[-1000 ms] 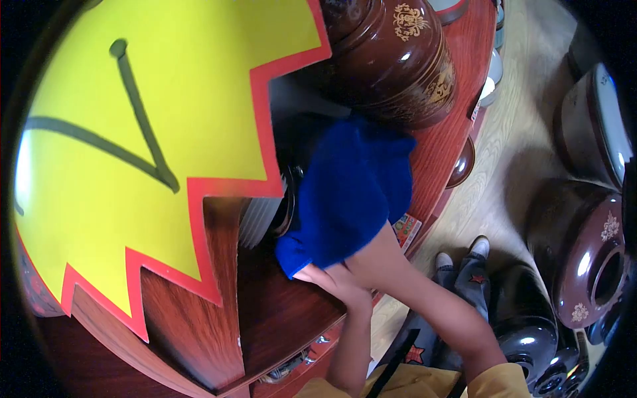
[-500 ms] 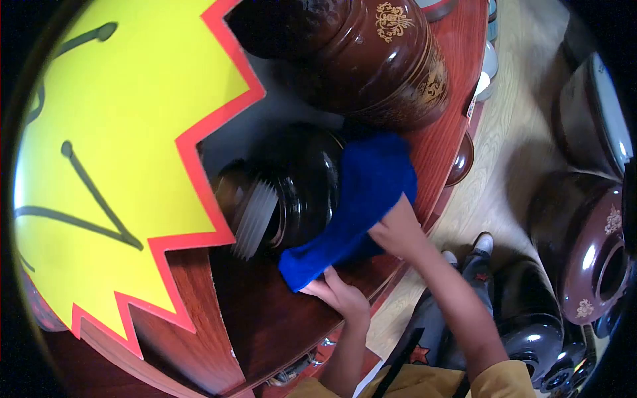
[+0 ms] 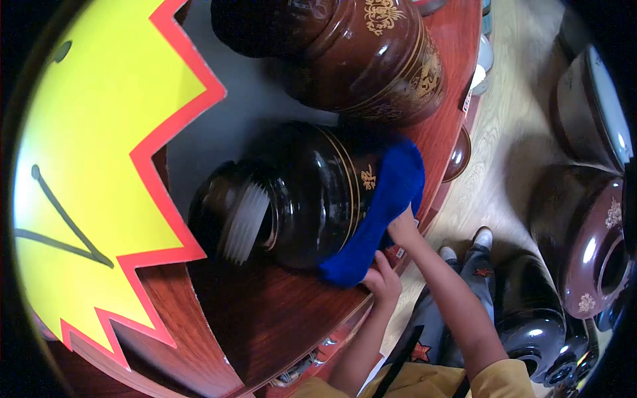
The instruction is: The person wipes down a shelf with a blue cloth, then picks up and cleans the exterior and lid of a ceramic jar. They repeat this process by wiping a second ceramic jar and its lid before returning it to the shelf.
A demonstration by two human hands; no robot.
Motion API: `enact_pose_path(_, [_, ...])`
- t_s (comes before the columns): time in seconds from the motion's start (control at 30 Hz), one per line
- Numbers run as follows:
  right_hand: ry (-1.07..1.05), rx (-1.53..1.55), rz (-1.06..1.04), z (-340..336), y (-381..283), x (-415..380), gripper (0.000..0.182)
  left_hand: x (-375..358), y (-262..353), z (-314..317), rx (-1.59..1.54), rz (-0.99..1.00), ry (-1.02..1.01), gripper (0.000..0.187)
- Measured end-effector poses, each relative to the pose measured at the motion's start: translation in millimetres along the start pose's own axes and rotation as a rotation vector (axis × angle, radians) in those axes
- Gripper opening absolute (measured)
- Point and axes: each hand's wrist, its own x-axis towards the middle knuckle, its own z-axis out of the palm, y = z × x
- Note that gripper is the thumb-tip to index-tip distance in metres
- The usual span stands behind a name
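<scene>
A blue cloth (image 3: 381,222) lies against the lower side of a glossy black jar (image 3: 308,192) with gold lines and a gold character. My right hand (image 3: 403,227) presses into the cloth near its right end, with the fingertips hidden in the folds. Closer to me, my left hand (image 3: 385,278) pinches the cloth's near edge, thumb raised. Around the jar's neck shows a pale ribbed strip (image 3: 247,223), below a dark lid partly in shadow.
A large brown jar (image 3: 371,63) with gold designs stands beside the black one on the red wooden shelf (image 3: 434,142). A yellow sign with a red zigzag border (image 3: 99,166) juts in at left. More glazed jars (image 3: 590,245) stand on the floor at right.
Both hands and the cloth have shifted right, toward the jar's base, and the left hand has come nearer the right. More of the black jar and its gold marking now shows.
</scene>
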Motion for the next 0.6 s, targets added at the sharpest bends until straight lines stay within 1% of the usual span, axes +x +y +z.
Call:
enact_pose_path(0.03, [-0.001, -0.019, 0.046, -3.3, 6.9, -4.6, 0.036, -3.2, 10.4, 1.3, 0.107, -0.120, -0.061, 0.037])
enact_pose_path(0.07, [-0.002, -0.022, 0.048, -9.4, 13.5, -11.1, 0.036, -6.4, 10.8, 5.3, 0.106, -0.123, -0.064, 0.037])
enact_pose_path(0.13, [-0.091, -0.004, 0.021, -23.6, 10.6, -13.7, 0.036, -10.9, 9.5, 15.2, -0.043, -0.166, -0.018, 0.037])
enact_pose_path(0.17, [-0.092, -0.005, 0.021, -28.1, 8.4, -14.9, 0.036, -14.8, -5.8, 19.3, -0.095, -0.146, 0.039, 0.040])
enact_pose_path(0.2, [-0.153, -0.009, 0.027, -35.4, -0.8, -14.5, 0.038, -13.8, -4.1, 18.6, -0.096, -0.149, 0.039, 0.040])
enact_pose_path(0.23, [-0.213, -0.012, 0.034, -41.2, -9.4, -15.1, 0.040, -9.2, 0.9, 16.1, -0.158, -0.189, 0.122, 0.042])
enact_pose_path(0.27, [-0.216, -0.013, 0.036, -43.6, -16.6, -17.0, 0.040, -4.5, 6.5, 12.1, -0.220, -0.228, 0.206, 0.044])
enact_pose_path(0.3, [-0.244, -0.107, -0.057, -43.7, -24.4, -18.3, 0.038, 1.5, 17.2, 5.8, -0.211, -0.245, 0.275, 0.041])
enact_pose_path(0.33, [-0.270, -0.200, -0.150, -44.2, -37.8, -15.1, 0.037, 9.0, 26.0, 0.7, -0.210, -0.244, 0.276, 0.041])
enact_pose_path(0.37, [-0.227, -0.162, -0.167, -42.5, -53.9, -10.8, 0.035, 17.5, 33.8, -4.1, -0.230, -0.161, 0.416, 0.039])
enact_pose_path(0.4, [-0.228, -0.157, -0.168, -45.5, -72.9, -4.2, 0.035, 24.9, 40.4, -12.1, -0.248, -0.076, 0.556, 0.038])
enact_pose_path(0.43, [-0.267, -0.161, -0.205, -50.0, -91.1, 3.7, 0.034, 30.2, 44.1, -26.0, -0.245, -0.072, 0.558, 0.038])
enact_pose_path(0.5, [-0.301, -0.161, -0.241, -53.6, -123.3, 20.2, 0.033, 40.4, 52.0, -58.1, 0.442, 0.160, 0.545, 0.033])
enact_pose_path(0.53, [-0.235, -0.089, -0.329, -53.1, -137.6, 29.6, 0.033, 57.2, 70.8, -60.3, -0.445, 0.173, 0.627, 0.029])
enact_pose_path(0.57, [-0.167, -0.017, -0.418, -51.2, -150.3, 38.7, 0.033, 61.6, 74.3, -71.3, -0.323, 0.249, 0.598, 0.028])
enact_pose_path(0.6, [-0.164, -0.014, -0.421, -48.8, -162.1, 46.5, 0.033, 63.7, 78.2, -80.0, -0.201, 0.323, 0.567, 0.027])
